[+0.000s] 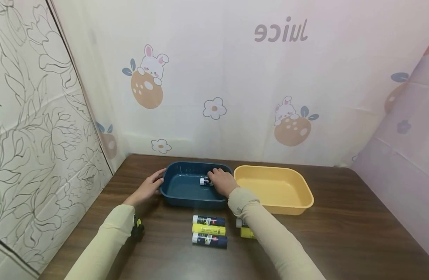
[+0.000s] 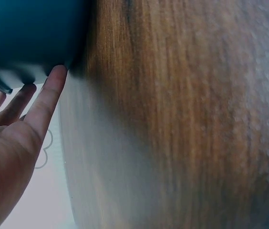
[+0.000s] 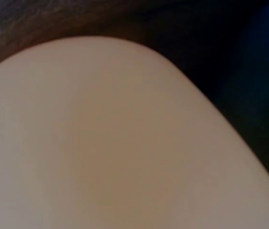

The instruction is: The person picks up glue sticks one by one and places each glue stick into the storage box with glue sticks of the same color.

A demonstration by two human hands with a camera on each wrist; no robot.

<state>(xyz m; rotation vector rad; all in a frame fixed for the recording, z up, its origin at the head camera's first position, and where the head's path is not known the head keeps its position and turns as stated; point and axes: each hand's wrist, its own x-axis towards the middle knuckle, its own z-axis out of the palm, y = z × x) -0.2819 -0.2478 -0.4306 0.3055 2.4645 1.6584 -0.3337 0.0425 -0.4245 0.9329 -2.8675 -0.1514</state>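
In the head view, my right hand (image 1: 223, 181) reaches over the right side of a dark blue tray (image 1: 197, 203). Its fingers grip a dark glue stick with a white cap (image 1: 204, 181), lying sideways inside the tray. My left hand (image 1: 149, 187) rests against the tray's left side; the left wrist view shows its fingers (image 2: 50, 98) extended, touching the blue wall. In front of the tray lie a dark glue stick (image 1: 216, 221), a yellow glue stick (image 1: 209, 229) and another dark one (image 1: 210, 240). A blurred pale surface fills most of the right wrist view.
A yellow tray (image 1: 274, 209) stands right of the blue one, almost touching it. Partly behind my right sleeve lie a yellow stick (image 1: 247, 233) and a grey-capped one (image 1: 239, 223). A printed curtain (image 1: 235, 136) borders the back of the wooden table (image 1: 344, 229).
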